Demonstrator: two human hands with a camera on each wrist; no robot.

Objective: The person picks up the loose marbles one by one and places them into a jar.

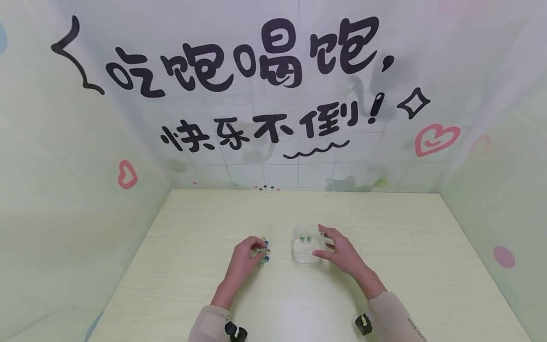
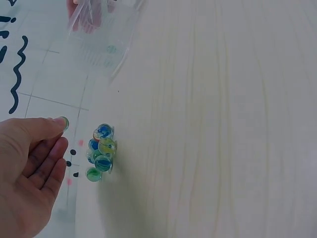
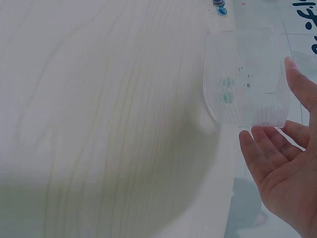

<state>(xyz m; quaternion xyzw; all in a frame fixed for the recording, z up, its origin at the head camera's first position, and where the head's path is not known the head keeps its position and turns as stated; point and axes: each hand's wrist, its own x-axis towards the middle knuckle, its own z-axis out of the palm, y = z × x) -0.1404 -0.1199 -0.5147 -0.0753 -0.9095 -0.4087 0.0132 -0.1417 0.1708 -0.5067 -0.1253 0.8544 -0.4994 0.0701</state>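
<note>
The left hand (image 1: 245,259) was above the bench (image 1: 171,285), its fingers drawn into a narrow pinch: thumb and finger held a green-tinted marble (image 2: 65,124), clear glass by the look of it. It seemed hard, light enough for 2 fingertips, slick and apt to roll; a hold across its widest part, pads on opposite sides, looked surest, since an off-centre squeeze could shoot it away.

Just right of that hand, a cluster of loose marbles (image 2: 103,162) lay on the bench, round and glossy, with blue, yellow and green swirls inside, packed so close that taking hold at the outer edge would probably disturb the others least. The bench was pale, streaked with wood grain, flat, and probably too smooth to stop a rolling ball.

Farther right, past a bare strip, stood a clear container (image 1: 305,257), squarish with rounded corners, probably thin plastic: light, slightly flexible, easily nudged. Inside lay 2 greenish marbles (image 1: 302,239), side by side. It called for a gentle hold low on the walls, as pressure at the rim might bow it. Rightmost, the right hand (image 1: 342,254) had its fingers set wide and curved about the container's right side, thumb nearer, a fingertip by the far corner
</note>
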